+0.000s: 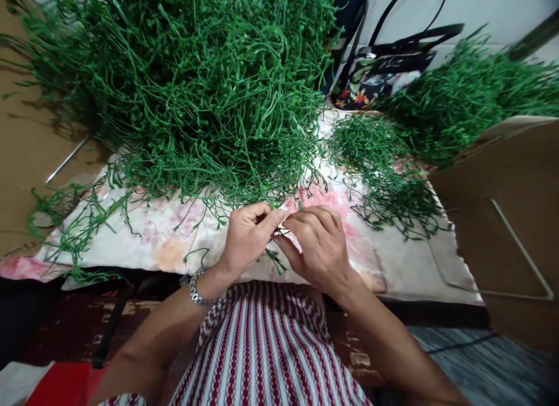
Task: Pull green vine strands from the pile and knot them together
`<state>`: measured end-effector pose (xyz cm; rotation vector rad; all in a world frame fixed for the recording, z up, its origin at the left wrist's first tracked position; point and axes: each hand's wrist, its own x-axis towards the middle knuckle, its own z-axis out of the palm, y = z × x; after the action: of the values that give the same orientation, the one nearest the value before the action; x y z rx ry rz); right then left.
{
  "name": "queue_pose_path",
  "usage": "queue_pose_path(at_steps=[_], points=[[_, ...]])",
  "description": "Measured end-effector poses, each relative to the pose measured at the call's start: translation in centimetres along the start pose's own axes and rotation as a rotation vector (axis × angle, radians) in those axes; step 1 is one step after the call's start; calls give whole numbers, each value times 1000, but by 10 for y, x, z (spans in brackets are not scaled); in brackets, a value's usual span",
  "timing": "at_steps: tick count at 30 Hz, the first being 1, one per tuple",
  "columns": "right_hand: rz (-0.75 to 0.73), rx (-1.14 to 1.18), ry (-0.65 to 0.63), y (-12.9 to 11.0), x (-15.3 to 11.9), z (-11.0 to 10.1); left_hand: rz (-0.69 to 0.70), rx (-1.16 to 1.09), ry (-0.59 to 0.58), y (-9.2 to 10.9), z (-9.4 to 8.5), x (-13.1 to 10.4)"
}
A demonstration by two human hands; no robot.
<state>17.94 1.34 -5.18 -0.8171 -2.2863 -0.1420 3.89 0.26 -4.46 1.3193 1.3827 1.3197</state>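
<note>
Close together at the front of the flowered cloth [174, 243], my two hands meet over a thin green sprig [274, 259]. My left hand [248, 237], with a metal-banded watch [201, 288] on its wrist, pinches the sprig between thumb and forefinger. Curled fingers and thumb of my right hand [318, 249] close on the same sprig; part of it is hidden behind the fingers. Just beyond the hands rises a large heap of green sprigs [209, 91], thin-stemmed with small forked tips. I cannot tell whether they are plastic or real.
A smaller pile of sprigs [384, 167] lies to the right, with another heap [489, 91] behind it. A cardboard box [510, 219] stands at the right edge. At the back is a flowered handbag [375, 74]. A metal rod [65, 161] lies at left.
</note>
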Motion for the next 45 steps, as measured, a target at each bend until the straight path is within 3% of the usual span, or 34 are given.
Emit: queue_pose_path(at_steps=[3, 7, 12, 16, 20, 25, 28, 37, 45], points=[[121, 94, -80, -3, -1, 6, 21, -68, 55, -2, -1, -3], [299, 456, -184, -7, -4, 5, 87, 22, 27, 1, -4, -10], [344, 688, -227, -2, -2, 3, 202, 83, -21, -2, -5, -15], [411, 812, -272, 1, -3, 3, 246, -6, -56, -5, -4, -18], [471, 1007, -262, 0, -7, 3, 113, -417, -114, -5, -6, -19], [477, 1346, -222, -8, -14, 7, -145, -735, -318, -1, -13, -21], [485, 1395, -221, -12, -18, 11, -230, -708, -365, 2, -17, -22], [253, 1304, -345, 0, -17, 5, -327, -670, -425, 8, -14, -29], [384, 1506, -318, -3, -21, 11, -283, -687, -367, 5, -11, -36]])
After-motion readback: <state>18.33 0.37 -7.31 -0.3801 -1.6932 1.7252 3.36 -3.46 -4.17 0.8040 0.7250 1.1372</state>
